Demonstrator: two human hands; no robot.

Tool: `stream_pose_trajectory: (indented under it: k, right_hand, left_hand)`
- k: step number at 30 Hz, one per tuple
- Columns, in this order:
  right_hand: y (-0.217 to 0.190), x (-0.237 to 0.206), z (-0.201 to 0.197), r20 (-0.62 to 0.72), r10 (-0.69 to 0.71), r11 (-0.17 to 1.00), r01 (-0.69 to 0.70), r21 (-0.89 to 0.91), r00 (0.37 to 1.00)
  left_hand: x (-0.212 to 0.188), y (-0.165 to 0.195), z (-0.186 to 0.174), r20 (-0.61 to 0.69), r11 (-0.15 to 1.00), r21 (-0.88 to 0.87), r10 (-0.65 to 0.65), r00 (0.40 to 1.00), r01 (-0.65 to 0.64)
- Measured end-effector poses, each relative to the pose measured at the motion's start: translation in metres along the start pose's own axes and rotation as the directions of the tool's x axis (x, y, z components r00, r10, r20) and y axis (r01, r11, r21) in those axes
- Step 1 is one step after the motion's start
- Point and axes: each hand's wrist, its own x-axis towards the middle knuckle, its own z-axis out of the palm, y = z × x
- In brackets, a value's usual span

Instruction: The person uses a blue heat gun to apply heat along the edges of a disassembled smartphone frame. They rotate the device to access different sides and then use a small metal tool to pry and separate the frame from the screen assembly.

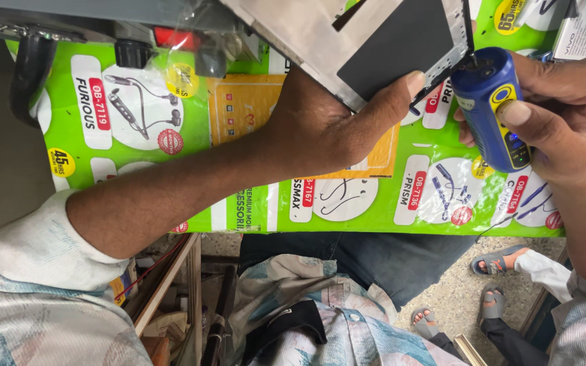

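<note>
My left hand (334, 129) grips a flat silver metal panel with a dark rectangular face (388, 44), thumb pressed on its lower edge. My right hand (564, 115) holds a blue and yellow electric screwdriver (493, 108), thumb on its yellow button. The screwdriver's thin bit touches the right edge of the panel near its corner. Both hands work above a green printed poster (171, 142) that covers the counter.
A black handle (32, 68) and a device with a black knob and red part (150, 47) lie at the counter's top left. Below the counter are wooden shelf parts (171, 285) and another person's sandalled feet (496, 261) on a speckled floor.
</note>
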Motion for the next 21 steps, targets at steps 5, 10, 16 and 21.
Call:
stream_pose_trajectory:
  k: [5, 10, 16, 21]
  right_hand:
    - [0.011, -0.008, -0.009, -0.010, 0.106, 0.973, -0.101, 0.207, 0.994]
    - [0.035, -0.014, -0.026, 0.017, 0.120, 0.931, -0.119, 0.345, 0.993]
    - [0.038, -0.015, -0.027, 0.069, 0.135, 0.940, -0.150, 0.306, 0.988]
    - [0.017, -0.002, -0.026, 0.222, 0.094, 0.995, -0.086, -0.048, 0.970]
  left_hand:
    - [-0.002, 0.002, 0.000, 0.051, 0.970, -0.226, -0.075, 0.996, 0.085]
    - [-0.007, 0.001, -0.002, 0.053, 0.994, -0.110, 0.001, 0.999, 0.004]
    - [-0.008, -0.001, -0.003, 0.045, 0.992, -0.127, 0.035, 0.998, -0.029]
    - [-0.005, 0.003, -0.005, 0.010, 0.993, -0.117, -0.025, 1.000, 0.026]
